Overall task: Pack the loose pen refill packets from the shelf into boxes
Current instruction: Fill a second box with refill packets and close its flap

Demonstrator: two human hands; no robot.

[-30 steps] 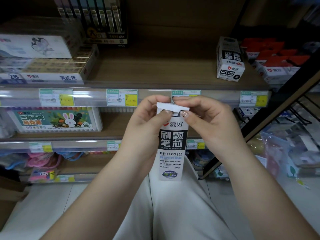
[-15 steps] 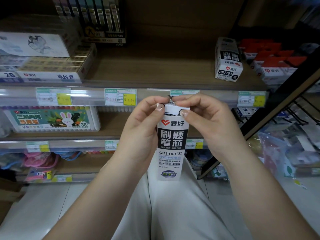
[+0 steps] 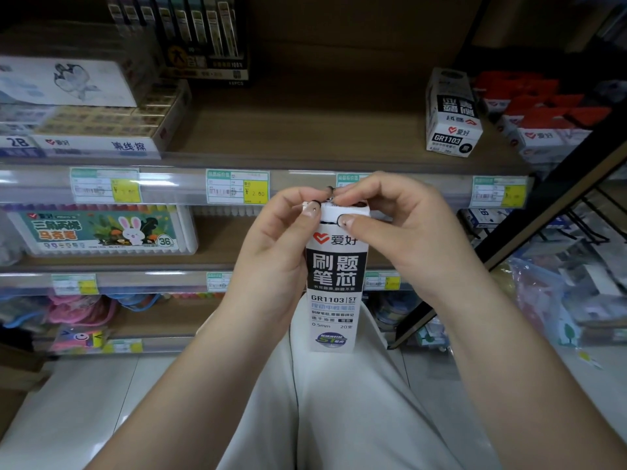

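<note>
The top flap of the refill box [image 3: 336, 283], which a second ago was standing up and open between the fingers, is now folded down flat, and both thumbs press on it. The left hand [image 3: 271, 252] is curled around the upper left side of the box and holds it upright over the person's lap, with its thumb on the left corner of the flap. The right hand [image 3: 400, 228] is bent over the top from the right, its thumb pushing the flap at the front edge and its fingers pinching the top from behind. In my judgement this means the box is already filled and is being closed, so this one box is almost finished; whether the flap is tucked in completely I cannot tell, because the fingers cover it. Above the right hand and further to the right, a second box of the same kind [image 3: 451, 113] lies on the wooden shelf [image 3: 305, 130], well apart from the hands. No loose packets can be seen on the bare part of the shelf. Far to the left of the left hand there are a case of markers [image 3: 101, 228] and flat eraser boxes [image 3: 98, 127]. Nothing stands between the hands and the shelf.
</note>
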